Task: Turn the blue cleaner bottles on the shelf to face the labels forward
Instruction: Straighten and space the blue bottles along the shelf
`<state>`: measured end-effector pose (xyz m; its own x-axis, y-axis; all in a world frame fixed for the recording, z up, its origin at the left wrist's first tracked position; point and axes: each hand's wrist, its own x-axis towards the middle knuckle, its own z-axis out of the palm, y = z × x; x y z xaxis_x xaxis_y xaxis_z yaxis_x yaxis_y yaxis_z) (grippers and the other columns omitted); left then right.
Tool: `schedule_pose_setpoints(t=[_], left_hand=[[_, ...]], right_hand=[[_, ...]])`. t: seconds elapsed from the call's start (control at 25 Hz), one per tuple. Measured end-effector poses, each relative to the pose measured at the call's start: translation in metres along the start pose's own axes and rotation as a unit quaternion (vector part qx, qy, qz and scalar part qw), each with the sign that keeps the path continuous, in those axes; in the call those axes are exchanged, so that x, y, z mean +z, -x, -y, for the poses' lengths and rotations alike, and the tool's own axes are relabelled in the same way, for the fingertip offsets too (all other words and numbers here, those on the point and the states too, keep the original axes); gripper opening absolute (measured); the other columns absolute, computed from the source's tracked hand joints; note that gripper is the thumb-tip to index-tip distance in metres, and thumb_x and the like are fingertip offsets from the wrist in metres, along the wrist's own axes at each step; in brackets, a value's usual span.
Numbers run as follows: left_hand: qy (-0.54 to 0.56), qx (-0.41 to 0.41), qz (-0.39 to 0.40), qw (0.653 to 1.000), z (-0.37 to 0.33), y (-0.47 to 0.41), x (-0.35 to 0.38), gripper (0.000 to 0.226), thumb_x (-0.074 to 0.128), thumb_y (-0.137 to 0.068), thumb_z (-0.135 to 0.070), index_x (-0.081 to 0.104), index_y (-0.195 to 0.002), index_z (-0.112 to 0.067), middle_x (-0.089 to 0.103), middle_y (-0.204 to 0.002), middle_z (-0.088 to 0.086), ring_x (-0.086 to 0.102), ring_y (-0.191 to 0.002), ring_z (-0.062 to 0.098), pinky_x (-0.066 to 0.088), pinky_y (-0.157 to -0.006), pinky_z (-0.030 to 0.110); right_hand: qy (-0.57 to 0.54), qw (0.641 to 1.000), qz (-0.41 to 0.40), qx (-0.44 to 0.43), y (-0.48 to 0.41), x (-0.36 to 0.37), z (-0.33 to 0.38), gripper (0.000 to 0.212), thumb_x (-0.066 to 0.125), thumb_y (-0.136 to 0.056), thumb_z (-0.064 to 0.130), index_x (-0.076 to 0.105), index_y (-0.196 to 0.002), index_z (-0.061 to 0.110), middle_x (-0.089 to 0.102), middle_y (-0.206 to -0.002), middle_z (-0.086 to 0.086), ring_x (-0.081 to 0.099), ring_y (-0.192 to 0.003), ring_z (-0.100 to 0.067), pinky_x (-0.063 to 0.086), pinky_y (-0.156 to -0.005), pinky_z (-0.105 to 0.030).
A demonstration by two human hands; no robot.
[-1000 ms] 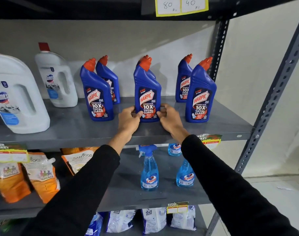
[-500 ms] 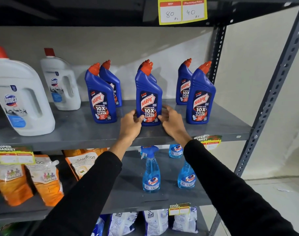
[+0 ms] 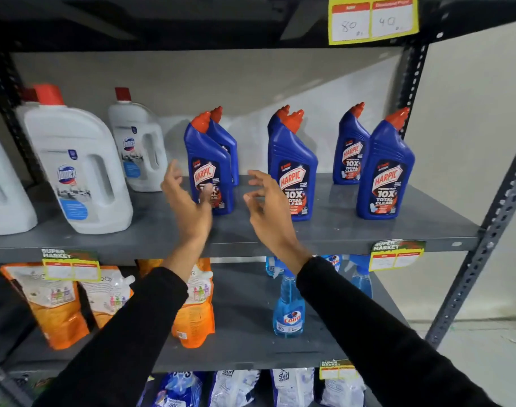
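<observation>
Several blue cleaner bottles with orange caps stand on the grey shelf (image 3: 339, 233). The front three show their labels: the left bottle (image 3: 214, 160), the middle bottle (image 3: 295, 160) and the right bottle (image 3: 383, 174). Behind them stand a back left bottle (image 3: 225, 136), a mostly hidden back middle bottle (image 3: 275, 118) and a back right bottle (image 3: 349, 148) with its label visible. My left hand (image 3: 189, 204) hovers open just left of the left front bottle, its thumb over the label. My right hand (image 3: 268, 204) is open between the left and middle front bottles, holding nothing.
Large white jugs (image 3: 74, 168) with red caps fill the shelf's left side. The lower shelf holds orange pouches (image 3: 60, 306) and light blue spray bottles (image 3: 289, 306). A metal upright (image 3: 485, 236) bounds the right side. A yellow price tag (image 3: 372, 19) hangs above.
Both hands let go of the middle front bottle and moved left, now open around the left front bottle. The view shifted left as well.
</observation>
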<state>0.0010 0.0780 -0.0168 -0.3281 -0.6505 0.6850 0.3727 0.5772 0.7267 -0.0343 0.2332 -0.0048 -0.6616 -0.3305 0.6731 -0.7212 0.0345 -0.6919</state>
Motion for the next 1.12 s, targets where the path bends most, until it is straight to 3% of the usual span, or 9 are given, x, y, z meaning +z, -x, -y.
schedule_pose_setpoints(t=[0.12,0.2,0.28,0.36,0.48,0.84,1.0,1.12], left_hand=[[-0.026,-0.13,0.061,0.989,0.022,-0.03,-0.017,0.063,0.063,-0.091,-0.011,0.033,-0.146,-0.012,0.049,-0.141,0.01,0.048,-0.128,0.021,0.041,-0.107,0.04],[-0.024,-0.204,0.134,0.969,0.032,-0.035,-0.017,0.048,0.058,-0.095,-0.015,0.042,-0.141,-0.013,0.058,-0.131,0.004,0.055,-0.122,0.022,0.05,-0.092,0.03],[-0.039,-0.2,0.174,0.963,0.041,-0.036,-0.012,0.033,0.055,-0.096,-0.015,0.053,-0.13,-0.013,0.064,-0.116,0.001,0.062,-0.106,0.018,0.046,-0.072,0.017],[-0.04,-0.193,0.173,0.965,0.044,-0.036,-0.008,0.029,0.055,-0.097,-0.016,0.057,-0.126,-0.014,0.065,-0.111,0.0,0.061,-0.089,0.006,0.041,-0.065,0.014],[-0.018,-0.217,0.161,0.963,0.046,-0.037,-0.009,0.028,0.058,-0.096,-0.017,0.058,-0.123,-0.015,0.064,-0.108,-0.002,0.056,-0.08,-0.004,0.04,-0.062,0.014],[-0.025,-0.188,0.177,0.966,0.037,-0.025,-0.021,0.035,0.067,-0.089,-0.02,0.06,-0.122,-0.009,0.069,-0.116,0.007,0.065,-0.097,0.015,0.055,-0.078,0.027],[-0.03,-0.186,0.174,0.967,0.035,-0.024,-0.026,0.036,0.069,-0.088,-0.02,0.06,-0.122,-0.012,0.069,-0.114,0.003,0.062,-0.089,0.008,0.046,-0.064,0.014],[-0.04,-0.185,0.175,0.966,0.033,-0.022,-0.029,0.04,0.069,-0.088,-0.023,0.059,-0.125,-0.013,0.066,-0.11,-0.002,0.06,-0.084,0.004,0.044,-0.061,0.012]], right_hand=[[-0.017,0.993,0.009,0.121,-0.018,0.026,-0.006,0.046,0.054,-0.094,0.001,0.044,-0.138,0.011,0.058,-0.13,-0.009,0.06,-0.112,-0.019,0.041,-0.063,0.005],[-0.008,0.985,0.029,0.168,-0.027,0.041,-0.013,0.048,0.054,-0.095,0.003,0.042,-0.14,0.012,0.056,-0.136,-0.01,0.055,-0.123,-0.024,0.041,-0.07,0.003],[0.011,0.98,0.06,0.19,-0.033,0.053,-0.02,0.048,0.054,-0.096,0.005,0.041,-0.142,0.013,0.053,-0.141,-0.01,0.051,-0.129,-0.024,0.047,-0.089,-0.019],[0.018,0.977,0.08,0.195,-0.036,0.06,-0.026,0.044,0.053,-0.096,0.006,0.045,-0.139,0.013,0.056,-0.137,-0.01,0.054,-0.126,-0.024,0.049,-0.094,-0.031],[0.032,0.978,0.088,0.187,-0.037,0.063,-0.028,0.042,0.054,-0.096,0.008,0.047,-0.137,0.013,0.059,-0.134,-0.009,0.056,-0.123,-0.022,0.047,-0.086,-0.026],[0.073,0.981,0.065,0.168,-0.023,0.053,-0.023,0.038,0.055,-0.097,0.008,0.048,-0.134,0.009,0.062,-0.129,-0.01,0.06,-0.116,-0.018,0.046,-0.079,-0.016],[0.091,0.979,0.075,0.165,-0.02,0.051,-0.021,0.039,0.057,-0.096,0.01,0.048,-0.134,0.009,0.062,-0.128,-0.01,0.055,-0.104,-0.006,0.042,-0.063,-0.002],[0.092,0.98,0.075,0.159,-0.018,0.051,-0.018,0.041,0.057,-0.095,0.011,0.047,-0.135,0.009,0.063,-0.127,-0.01,0.059,-0.112,-0.012,0.045,-0.074,-0.011]])
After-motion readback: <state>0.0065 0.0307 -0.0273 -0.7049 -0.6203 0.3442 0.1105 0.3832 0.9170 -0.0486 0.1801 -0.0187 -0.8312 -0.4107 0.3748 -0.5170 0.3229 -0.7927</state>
